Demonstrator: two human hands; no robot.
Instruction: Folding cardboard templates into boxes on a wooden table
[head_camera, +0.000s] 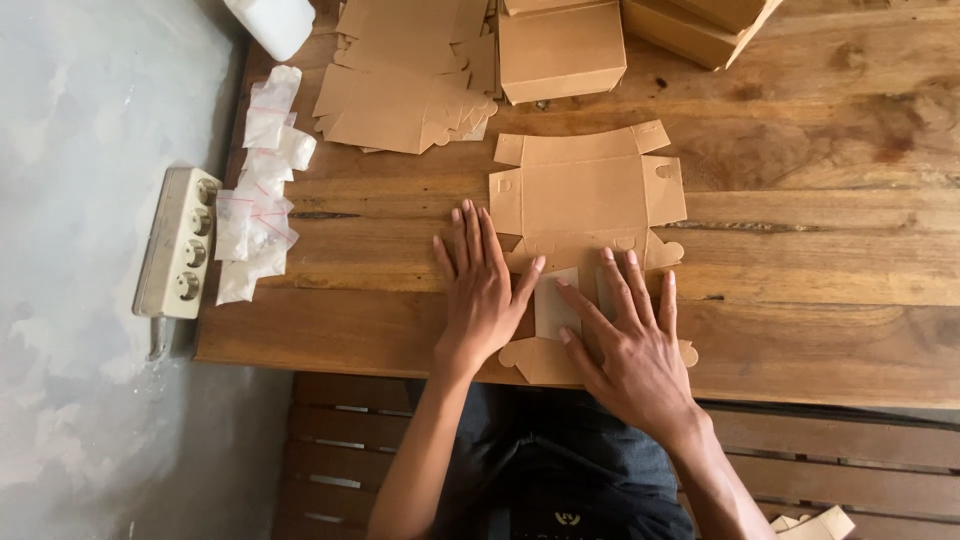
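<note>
Both hands lie flat, fingers spread, gripping nothing. Right hand (632, 345) presses down on the near part of an unfolded brown cardboard box blank (585, 195), fingers over a pale window panel (553, 305) in it. Left hand (482, 285) lies palm-down just beside it, thumb touching the blank's left edge, the other fingers on the wooden table (820, 240). Blank lies flat near the table's front edge, tabs out. Farther back: stack of flat blanks (400, 85), assembled brown boxes (560, 50). Small clear zip bags (260, 190) along the left edge; white power strip (180, 240) on the grey floor. Slatted bench (340, 460) below.
</note>
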